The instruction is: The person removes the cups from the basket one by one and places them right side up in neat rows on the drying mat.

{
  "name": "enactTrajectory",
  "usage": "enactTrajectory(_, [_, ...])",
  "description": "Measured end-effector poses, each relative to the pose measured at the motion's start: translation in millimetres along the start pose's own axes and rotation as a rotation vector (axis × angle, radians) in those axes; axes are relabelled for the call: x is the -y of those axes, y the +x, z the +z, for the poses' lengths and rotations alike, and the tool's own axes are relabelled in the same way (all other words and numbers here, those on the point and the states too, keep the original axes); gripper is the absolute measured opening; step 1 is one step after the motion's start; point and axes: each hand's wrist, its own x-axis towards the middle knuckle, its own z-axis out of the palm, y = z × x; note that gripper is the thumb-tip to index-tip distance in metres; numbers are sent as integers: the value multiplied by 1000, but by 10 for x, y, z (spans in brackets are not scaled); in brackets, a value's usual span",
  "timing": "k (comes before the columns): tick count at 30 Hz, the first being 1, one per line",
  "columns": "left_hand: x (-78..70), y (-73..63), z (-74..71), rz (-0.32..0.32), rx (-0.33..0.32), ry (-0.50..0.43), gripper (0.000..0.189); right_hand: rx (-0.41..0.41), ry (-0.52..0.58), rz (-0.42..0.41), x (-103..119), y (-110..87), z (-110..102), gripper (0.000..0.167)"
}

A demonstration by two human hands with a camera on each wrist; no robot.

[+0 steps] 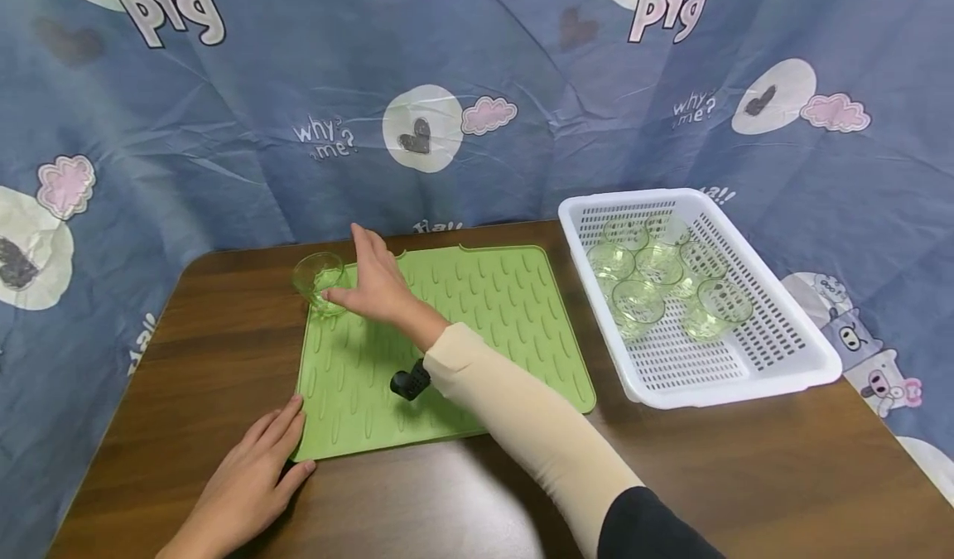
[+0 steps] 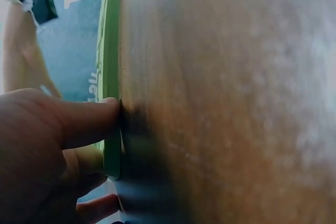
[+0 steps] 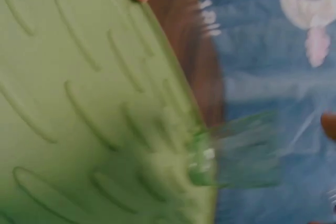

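A green, see-through drinking glass (image 1: 307, 276) stands upright at the far-left corner of a green ridged mat (image 1: 477, 294). My right hand (image 1: 378, 281) is just right of this glass, thumb and fingers spread wide. In the right wrist view, a gap shows between the glass (image 3: 244, 153) and the fingertips at the right edge. My left hand (image 1: 249, 476) rests at the mat's near-left corner, fingers extended along its left edge. Its thumb (image 2: 92, 119) touches the mat's front edge in the left wrist view.
To the right, a white perforated plastic basket (image 1: 734, 397) holds several similar green glasses (image 1: 659, 262). A brown wooden table (image 1: 186, 360) lies under everything, with a blue printed cloth (image 1: 477, 62) hanging behind. A small black device (image 1: 410, 383) sits at the right wrist.
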Motion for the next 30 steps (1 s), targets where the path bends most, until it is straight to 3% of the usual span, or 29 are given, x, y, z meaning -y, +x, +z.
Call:
enactTrajectory(6, [5, -21, 39, -10, 22, 1, 68, 6, -44, -18, 117, -294, -251, 86])
enactTrajectory(11, [2, 1, 25, -14, 19, -11, 68, 58, -113, -114, 53, -613, -475, 84])
enactTrajectory(16, [18, 16, 27, -10, 24, -20, 69, 58, -138, -169, -45, -931, -729, 83])
enactTrajectory(24, [49, 7, 49, -5, 10, -29, 70, -50, -139, -267, -235, -1404, -1276, 83])
enactTrajectory(30, [30, 25, 60, 8, -10, -27, 69, -180, -240, -218, -703, -1800, -1860, 82])
